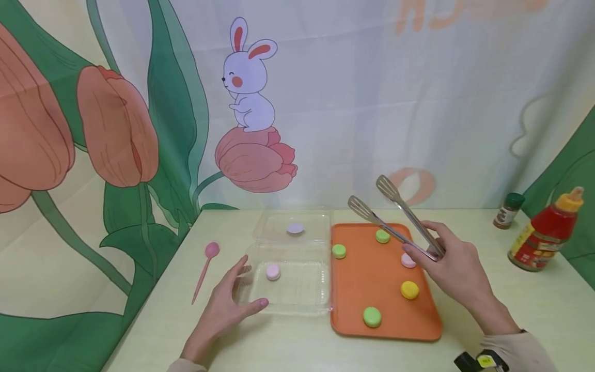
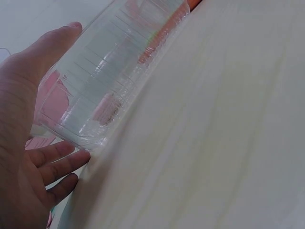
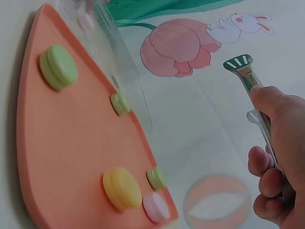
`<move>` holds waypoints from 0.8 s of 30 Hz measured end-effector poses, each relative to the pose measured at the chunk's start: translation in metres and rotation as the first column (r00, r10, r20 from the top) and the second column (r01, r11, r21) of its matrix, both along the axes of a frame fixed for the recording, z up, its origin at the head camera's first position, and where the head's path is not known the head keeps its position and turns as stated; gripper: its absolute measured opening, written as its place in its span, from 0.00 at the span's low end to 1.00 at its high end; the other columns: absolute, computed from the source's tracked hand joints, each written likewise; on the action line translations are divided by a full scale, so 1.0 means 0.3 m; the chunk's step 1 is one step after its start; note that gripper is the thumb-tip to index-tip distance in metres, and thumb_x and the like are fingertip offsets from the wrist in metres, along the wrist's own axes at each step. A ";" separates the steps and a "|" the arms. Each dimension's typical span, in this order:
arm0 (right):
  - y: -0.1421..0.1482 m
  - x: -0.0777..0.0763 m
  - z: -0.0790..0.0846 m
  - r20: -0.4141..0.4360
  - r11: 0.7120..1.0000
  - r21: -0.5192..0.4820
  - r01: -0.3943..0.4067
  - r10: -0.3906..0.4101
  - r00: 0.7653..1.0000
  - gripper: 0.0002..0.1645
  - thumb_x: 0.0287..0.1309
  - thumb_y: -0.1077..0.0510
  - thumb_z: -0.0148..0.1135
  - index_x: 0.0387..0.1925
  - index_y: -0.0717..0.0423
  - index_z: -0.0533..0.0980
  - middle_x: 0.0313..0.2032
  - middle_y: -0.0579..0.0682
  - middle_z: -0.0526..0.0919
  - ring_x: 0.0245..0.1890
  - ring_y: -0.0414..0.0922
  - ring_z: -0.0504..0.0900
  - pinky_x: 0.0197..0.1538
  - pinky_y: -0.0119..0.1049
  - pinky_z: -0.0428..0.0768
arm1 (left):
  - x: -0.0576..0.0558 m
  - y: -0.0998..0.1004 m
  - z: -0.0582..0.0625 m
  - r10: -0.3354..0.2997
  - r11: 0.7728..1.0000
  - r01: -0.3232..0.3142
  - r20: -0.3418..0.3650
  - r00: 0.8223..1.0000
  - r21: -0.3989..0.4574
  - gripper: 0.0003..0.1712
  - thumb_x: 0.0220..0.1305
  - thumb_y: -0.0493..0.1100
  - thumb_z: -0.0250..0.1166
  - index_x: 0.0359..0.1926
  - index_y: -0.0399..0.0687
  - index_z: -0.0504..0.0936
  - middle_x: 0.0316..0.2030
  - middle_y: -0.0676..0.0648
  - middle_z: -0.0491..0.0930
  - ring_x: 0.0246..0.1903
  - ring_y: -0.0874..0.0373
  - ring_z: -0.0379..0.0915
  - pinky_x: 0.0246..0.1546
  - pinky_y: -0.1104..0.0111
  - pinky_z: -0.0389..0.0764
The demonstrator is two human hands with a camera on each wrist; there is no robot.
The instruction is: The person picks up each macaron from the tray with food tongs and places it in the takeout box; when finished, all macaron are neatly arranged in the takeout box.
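My left hand is at the left end of a clear plastic clamshell box, thumb and fingers spread and relaxed around its corner. A pink macaron sits in the box's near half; the lid half, folded back, shows a pale purple oval. My right hand grips metal tongs, their slotted tips apart with nothing between them, above an orange tray. On the tray lie a yellow macaron, a pink macaron and green macarons, one near the front.
Left of the box lies a pink spoon. At the table's right stand a small green-capped jar and a red sauce bottle with a yellow cap. A printed curtain with a rabbit and tulips hangs behind the table.
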State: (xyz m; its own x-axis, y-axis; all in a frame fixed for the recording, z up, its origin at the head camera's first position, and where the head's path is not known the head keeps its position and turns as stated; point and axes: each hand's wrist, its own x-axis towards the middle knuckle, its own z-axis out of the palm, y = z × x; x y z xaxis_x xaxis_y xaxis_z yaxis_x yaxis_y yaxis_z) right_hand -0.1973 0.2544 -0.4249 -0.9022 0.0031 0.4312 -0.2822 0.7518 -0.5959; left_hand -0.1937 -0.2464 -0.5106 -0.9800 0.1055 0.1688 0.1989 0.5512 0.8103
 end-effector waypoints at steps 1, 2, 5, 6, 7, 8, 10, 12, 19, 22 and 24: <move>0.016 0.002 -0.004 0.006 1.000 0.012 0.013 -0.013 1.000 0.41 0.69 0.37 0.77 0.73 0.51 0.74 0.22 0.46 0.75 0.18 0.42 0.71 0.20 0.35 0.66 | 0.000 0.001 0.000 -0.001 1.000 0.001 -0.003 1.000 -0.003 0.70 0.53 0.58 0.89 0.90 0.61 0.58 0.79 0.43 0.74 0.70 0.47 0.79 0.79 0.37 0.64; 0.031 0.004 -0.008 0.014 0.999 0.020 0.028 -0.028 1.000 0.41 0.70 0.37 0.77 0.73 0.52 0.74 0.22 0.46 0.75 0.19 0.43 0.71 0.20 0.36 0.67 | -0.001 0.002 0.000 -0.002 1.000 0.002 -0.006 1.000 -0.007 0.70 0.54 0.59 0.89 0.90 0.61 0.57 0.79 0.43 0.74 0.70 0.46 0.79 0.79 0.36 0.64; 0.072 0.010 -0.029 0.039 0.997 0.037 0.068 -0.070 0.997 0.41 0.70 0.35 0.76 0.71 0.55 0.75 0.22 0.46 0.77 0.21 0.44 0.74 0.21 0.36 0.69 | -0.002 0.003 -0.001 -0.003 1.000 0.003 -0.013 1.000 -0.017 0.70 0.54 0.60 0.89 0.90 0.60 0.57 0.78 0.43 0.74 0.70 0.46 0.79 0.79 0.36 0.64; 0.083 0.013 -0.037 0.046 0.996 0.037 0.079 -0.080 0.996 0.41 0.70 0.34 0.76 0.70 0.55 0.75 0.23 0.47 0.78 0.21 0.44 0.75 0.21 0.36 0.70 | -0.001 0.004 -0.001 -0.003 1.000 0.002 -0.014 1.000 -0.020 0.69 0.55 0.60 0.88 0.90 0.60 0.57 0.78 0.43 0.74 0.70 0.46 0.80 0.79 0.35 0.64; 0.093 0.015 -0.046 0.057 0.995 0.040 0.087 -0.089 0.994 0.42 0.70 0.34 0.75 0.70 0.56 0.76 0.23 0.46 0.79 0.21 0.45 0.76 0.21 0.36 0.70 | 0.000 0.004 0.000 -0.003 1.000 0.002 -0.014 1.000 -0.020 0.69 0.55 0.60 0.88 0.90 0.60 0.57 0.78 0.43 0.74 0.70 0.46 0.80 0.79 0.35 0.64; 0.102 0.017 -0.055 0.067 0.995 0.041 0.094 -0.096 0.993 0.41 0.70 0.33 0.75 0.69 0.56 0.76 0.23 0.46 0.79 0.22 0.45 0.76 0.21 0.36 0.71 | 0.000 0.004 0.001 -0.001 1.000 0.000 -0.012 1.000 -0.020 0.69 0.55 0.60 0.88 0.90 0.60 0.57 0.78 0.44 0.74 0.69 0.46 0.80 0.79 0.35 0.64; 0.116 0.020 -0.074 0.090 0.994 0.045 0.098 -0.101 0.991 0.41 0.71 0.32 0.74 0.68 0.57 0.77 0.23 0.46 0.79 0.22 0.45 0.77 0.22 0.37 0.71 | 0.001 0.003 0.001 0.000 1.000 0.000 -0.010 1.000 -0.020 0.69 0.55 0.59 0.88 0.90 0.61 0.58 0.78 0.44 0.74 0.70 0.46 0.80 0.78 0.35 0.65; 0.127 0.020 -0.093 0.112 0.994 0.053 0.097 -0.103 0.988 0.41 0.71 0.31 0.73 0.67 0.58 0.77 0.23 0.46 0.79 0.21 0.45 0.76 0.21 0.37 0.70 | 0.003 0.002 0.002 0.000 1.000 0.000 -0.006 1.000 -0.022 0.68 0.56 0.60 0.88 0.90 0.61 0.57 0.78 0.44 0.74 0.70 0.46 0.79 0.78 0.34 0.65; 0.146 -0.012 -0.149 0.240 0.995 0.083 0.060 -0.078 0.968 0.43 0.74 0.28 0.67 0.65 0.60 0.77 0.25 0.48 0.77 0.22 0.46 0.75 0.22 0.37 0.70 | 0.001 -0.001 -0.001 -0.007 1.000 0.007 0.007 1.000 -0.010 0.68 0.56 0.59 0.88 0.90 0.62 0.57 0.78 0.43 0.74 0.71 0.46 0.79 0.79 0.34 0.64; 0.149 -0.032 -0.169 0.249 0.994 0.102 0.040 -0.064 0.966 0.39 0.75 0.29 0.67 0.61 0.60 0.79 0.25 0.48 0.76 0.25 0.46 0.73 0.24 0.36 0.68 | 0.000 -0.002 -0.002 -0.002 1.000 0.002 0.010 1.000 -0.010 0.69 0.55 0.59 0.88 0.90 0.63 0.57 0.78 0.44 0.74 0.71 0.47 0.79 0.79 0.35 0.64; 0.154 -0.045 -0.180 0.251 0.993 0.117 0.031 -0.059 0.966 0.38 0.75 0.30 0.67 0.59 0.60 0.80 0.25 0.48 0.75 0.26 0.46 0.72 0.26 0.37 0.66 | -0.002 -0.001 -0.003 -0.004 1.000 0.004 0.005 1.000 -0.010 0.69 0.55 0.59 0.88 0.90 0.62 0.57 0.78 0.44 0.74 0.70 0.47 0.79 0.79 0.35 0.64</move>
State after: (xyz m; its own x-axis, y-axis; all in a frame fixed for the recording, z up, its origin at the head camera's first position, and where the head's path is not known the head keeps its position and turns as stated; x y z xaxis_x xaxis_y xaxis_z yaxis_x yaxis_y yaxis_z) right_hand -0.2108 0.3005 -0.4790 -0.9820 0.0112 0.1883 -0.0971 0.8259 -0.5554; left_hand -0.1942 -0.2466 -0.5116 -0.9804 0.1112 0.1627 0.1970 0.5587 0.8056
